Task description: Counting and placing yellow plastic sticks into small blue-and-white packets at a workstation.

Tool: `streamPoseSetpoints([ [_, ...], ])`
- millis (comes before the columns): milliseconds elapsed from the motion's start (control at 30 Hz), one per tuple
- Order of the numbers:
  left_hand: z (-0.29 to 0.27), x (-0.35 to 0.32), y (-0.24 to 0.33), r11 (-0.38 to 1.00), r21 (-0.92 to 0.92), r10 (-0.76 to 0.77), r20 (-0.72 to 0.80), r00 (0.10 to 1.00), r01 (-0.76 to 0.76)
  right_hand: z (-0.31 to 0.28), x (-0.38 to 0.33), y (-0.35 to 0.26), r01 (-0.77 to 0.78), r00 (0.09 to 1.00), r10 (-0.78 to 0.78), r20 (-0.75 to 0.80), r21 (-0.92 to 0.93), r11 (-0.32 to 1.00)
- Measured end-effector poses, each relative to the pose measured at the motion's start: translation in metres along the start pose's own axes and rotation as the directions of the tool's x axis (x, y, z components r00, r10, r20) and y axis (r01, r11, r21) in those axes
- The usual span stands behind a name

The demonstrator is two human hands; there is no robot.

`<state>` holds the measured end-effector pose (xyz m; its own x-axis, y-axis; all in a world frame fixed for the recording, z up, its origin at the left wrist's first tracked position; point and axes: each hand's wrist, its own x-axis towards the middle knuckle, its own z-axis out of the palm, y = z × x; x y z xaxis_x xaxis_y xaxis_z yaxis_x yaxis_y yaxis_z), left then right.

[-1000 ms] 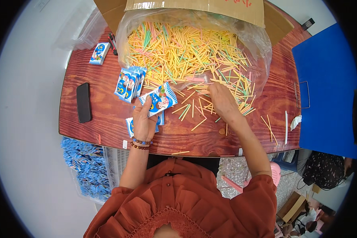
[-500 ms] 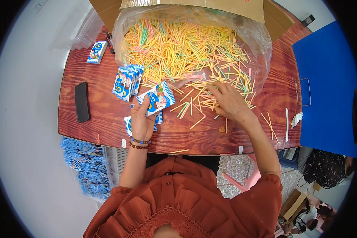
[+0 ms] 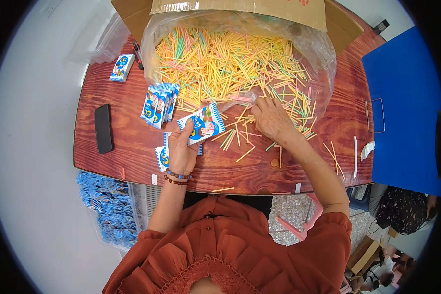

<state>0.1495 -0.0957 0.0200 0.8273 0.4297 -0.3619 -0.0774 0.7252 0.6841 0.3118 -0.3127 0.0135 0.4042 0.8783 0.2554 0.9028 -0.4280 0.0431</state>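
Left hand (image 3: 180, 151) clamps 1 blue-white packet (image 3: 205, 124), likely light, soft, best held by its near edge; right hand (image 3: 273, 120) curls over pastel sticks (image 3: 230, 66), grip unclear.

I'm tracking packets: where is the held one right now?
In the head view, the held packet is in the left hand, left of centre, right of the fanned packets.

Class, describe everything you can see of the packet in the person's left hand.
The packet is a flattish rectangle of what looks like glossy film, white and blue with a cartoon figure and a blue-striped right end. It slants, that end farther from the person. The left hand grips its left part, thumb on the print, above other packets on the table. Its seal cannot be judged.
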Motion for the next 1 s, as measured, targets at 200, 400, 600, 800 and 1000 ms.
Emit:
streamPoseSetpoints([
  [200, 0.0, -0.001, 0.001, 1.0, -0.001, 0.004, 0.003, 1.0, -0.004, -0.007, -0.004, 0.015, -0.335, 0.942, 0.293, 0.164, 0.478, 0.812],
  [400, 0.003, -0.002, 0.001, 0.999, 0.038, -0.015, 0.057, 0.998, 0.013, 0.014, -0.006, 0.033, -0.039, 0.68, 0.711, 0.181, 0.976, -0.212],
  [600, 0.017, 0.002, -0.008, 0.999, -0.011, -0.033, 0.052, 0.998, 0.034, 0.023, -0.004, 0.031, -0.141, 0.663, 0.743, 0.091, 0.99, 0.005],
  [800, 0.024, 0.004, -0.015, 0.996, -0.011, -0.085, 0.097, 0.992, 0.086, 0.01, 0.001, 0.049, -0.095, 0.635, 0.752, 0.176, 0.984, -0.15],
  [1000, 0.04, 0.012, -0.024, 0.995, -0.032, -0.085, 0.149, 0.985, 0.091, -0.004, 0.009, 0.055, 0.286, 0.633, 0.756, 0.165, 0.858, -0.427],
])
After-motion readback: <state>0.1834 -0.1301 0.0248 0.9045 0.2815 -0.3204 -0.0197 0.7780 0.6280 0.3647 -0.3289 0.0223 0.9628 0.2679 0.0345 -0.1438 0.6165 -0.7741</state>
